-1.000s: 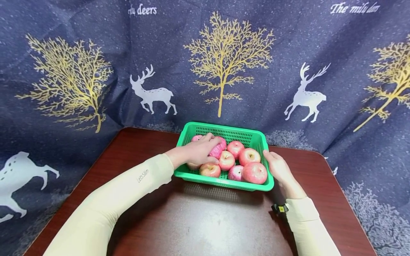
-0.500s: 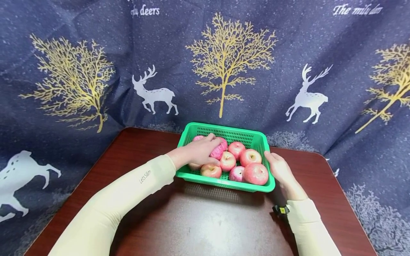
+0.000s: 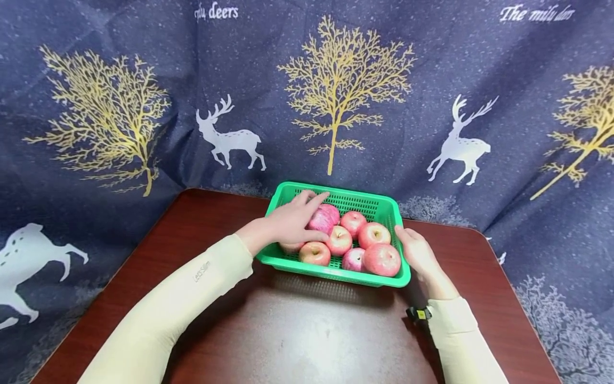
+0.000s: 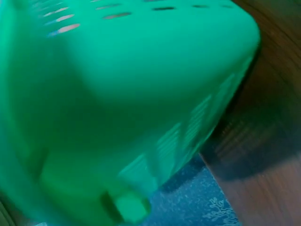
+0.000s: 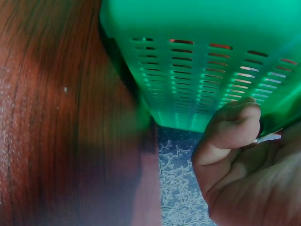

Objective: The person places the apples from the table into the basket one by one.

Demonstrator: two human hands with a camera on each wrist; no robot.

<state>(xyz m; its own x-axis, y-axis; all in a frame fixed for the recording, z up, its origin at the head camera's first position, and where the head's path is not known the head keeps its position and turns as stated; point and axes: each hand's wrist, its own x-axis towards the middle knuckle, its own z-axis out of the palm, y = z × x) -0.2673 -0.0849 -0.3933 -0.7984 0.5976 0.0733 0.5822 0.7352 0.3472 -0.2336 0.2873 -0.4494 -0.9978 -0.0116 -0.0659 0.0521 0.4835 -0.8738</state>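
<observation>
A green plastic basket point(image 3: 331, 274) holding several red apples sits near the far edge of the table. My left hand point(image 3: 292, 220) is over its left part, fingers spread and thumb apart, beside a pinkish-red apple point(image 3: 324, 217); whether it touches that apple I cannot tell. A paler apple point(image 3: 339, 240) lies just by the thumb tip. At the right end, my right hand point(image 3: 418, 255) grips the basket's rim. In the right wrist view its curled fingers point(image 5: 235, 125) sit against the slotted wall point(image 5: 188, 70). The left wrist view has only the basket's outer side point(image 4: 141, 94), blurred, without the hand.
A dark red-brown wooden table point(image 3: 307, 330) carries the basket. Behind it hangs a blue cloth point(image 3: 384, 133) with deer and golden trees, close to the basket's back. A small black device point(image 3: 419, 313) is at the right wrist.
My left hand has loosened from the pinkish-red apple, its fingers lifting and spreading while it shifts slightly left. The apple shows more now. My right hand stays on the rim.
</observation>
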